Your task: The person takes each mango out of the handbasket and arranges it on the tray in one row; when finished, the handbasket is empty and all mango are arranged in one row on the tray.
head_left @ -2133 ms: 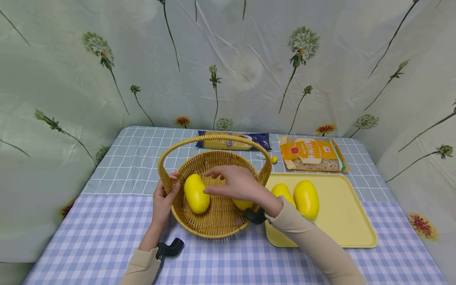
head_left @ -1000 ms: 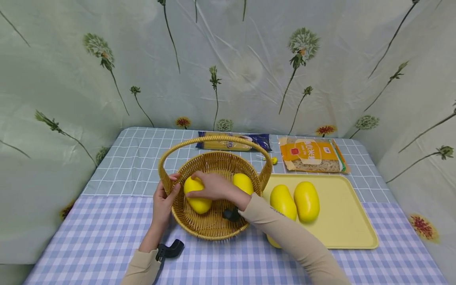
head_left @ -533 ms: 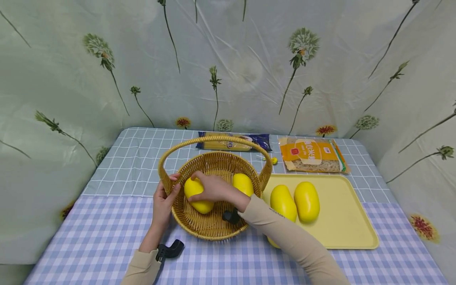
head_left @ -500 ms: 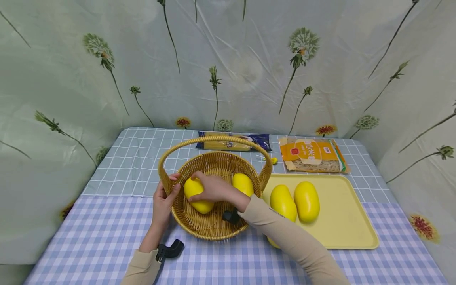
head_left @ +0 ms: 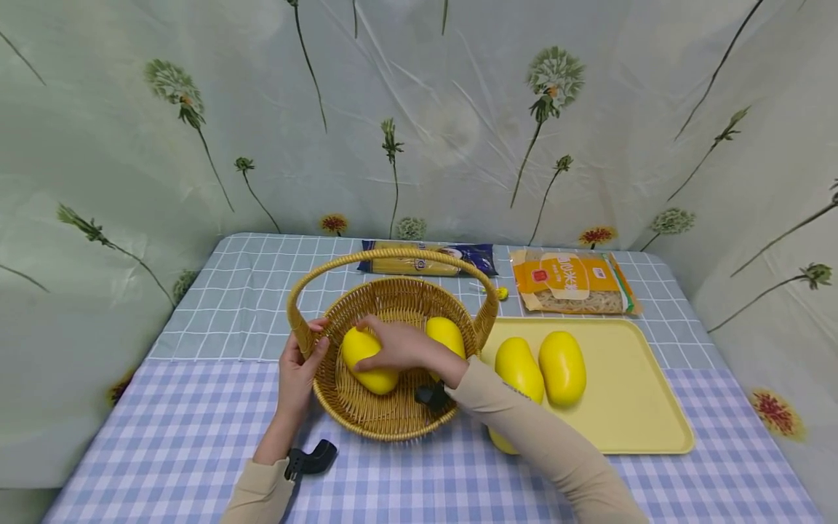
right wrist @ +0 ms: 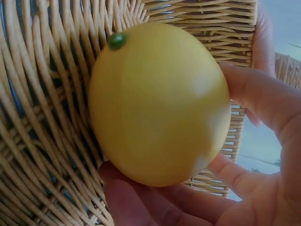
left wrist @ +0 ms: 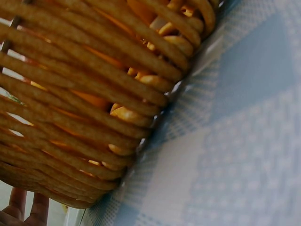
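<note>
A round wicker basket with a tall arched handle stands on the table. My left hand grips its left side by the foot of the handle; in the left wrist view, fingertips show at the basket's edge. Inside, my right hand holds a yellow mango, thumb and fingers spread around it. The right wrist view shows this mango close up, with a green stem spot and the wicker beside it. Another mango lies at the basket's right, partly behind my right wrist.
Right of the basket lies a yellow tray with mangoes, one partly under my right sleeve. Behind are a blue pasta packet, an orange food bag and a small yellow item.
My right hand came down from above the basket and took hold of the left mango, which has turned and shifted slightly right. My left hand has stayed on the basket.
</note>
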Demonstrator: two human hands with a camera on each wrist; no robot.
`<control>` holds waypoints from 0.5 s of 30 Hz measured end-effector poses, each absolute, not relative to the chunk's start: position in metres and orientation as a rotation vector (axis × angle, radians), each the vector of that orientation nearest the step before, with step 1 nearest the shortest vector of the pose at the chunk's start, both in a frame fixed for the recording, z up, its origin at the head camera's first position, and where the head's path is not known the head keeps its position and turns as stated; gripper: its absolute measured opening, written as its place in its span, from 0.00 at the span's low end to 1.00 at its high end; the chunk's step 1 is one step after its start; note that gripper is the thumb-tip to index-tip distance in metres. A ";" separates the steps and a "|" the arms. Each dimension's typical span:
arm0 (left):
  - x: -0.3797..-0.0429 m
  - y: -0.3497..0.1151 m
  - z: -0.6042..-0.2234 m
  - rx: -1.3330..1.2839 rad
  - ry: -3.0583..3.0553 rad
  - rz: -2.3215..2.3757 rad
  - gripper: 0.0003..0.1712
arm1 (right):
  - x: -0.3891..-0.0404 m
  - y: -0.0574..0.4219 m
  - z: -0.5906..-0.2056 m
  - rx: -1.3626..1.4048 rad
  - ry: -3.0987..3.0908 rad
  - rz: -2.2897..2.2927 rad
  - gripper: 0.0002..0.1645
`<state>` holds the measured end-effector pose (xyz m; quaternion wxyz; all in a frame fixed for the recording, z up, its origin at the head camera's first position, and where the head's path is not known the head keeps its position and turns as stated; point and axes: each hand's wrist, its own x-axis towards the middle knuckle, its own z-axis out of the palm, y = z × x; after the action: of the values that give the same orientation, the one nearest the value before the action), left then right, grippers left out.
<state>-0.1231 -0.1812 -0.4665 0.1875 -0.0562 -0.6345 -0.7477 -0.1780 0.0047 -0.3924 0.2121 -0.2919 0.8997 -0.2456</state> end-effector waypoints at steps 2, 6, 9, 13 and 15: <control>-0.123 -0.181 -0.466 -0.158 -1.783 -2.110 0.10 | -0.178 0.006 -0.392 -0.817 2.493 -0.675 0.42; -0.123 -0.180 -0.466 -0.163 -1.770 -2.119 0.10 | -0.177 0.009 -0.392 -0.835 2.487 -0.666 0.43; -0.123 -0.180 -0.466 -0.164 -1.777 -2.116 0.10 | -0.176 0.010 -0.392 -0.843 2.474 -0.678 0.44; -0.122 -0.181 -0.465 -0.163 -1.776 -2.117 0.10 | -0.176 0.012 -0.392 -0.846 2.453 -0.701 0.44; -0.122 -0.181 -0.466 -0.162 -1.771 -2.119 0.10 | -0.176 0.012 -0.393 -0.852 2.446 -0.709 0.45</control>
<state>-0.1225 -0.1807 -0.4658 0.1865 -0.0576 -0.6291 -0.7525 -0.1757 0.0123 -0.3925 0.2262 -0.3089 0.8873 -0.2571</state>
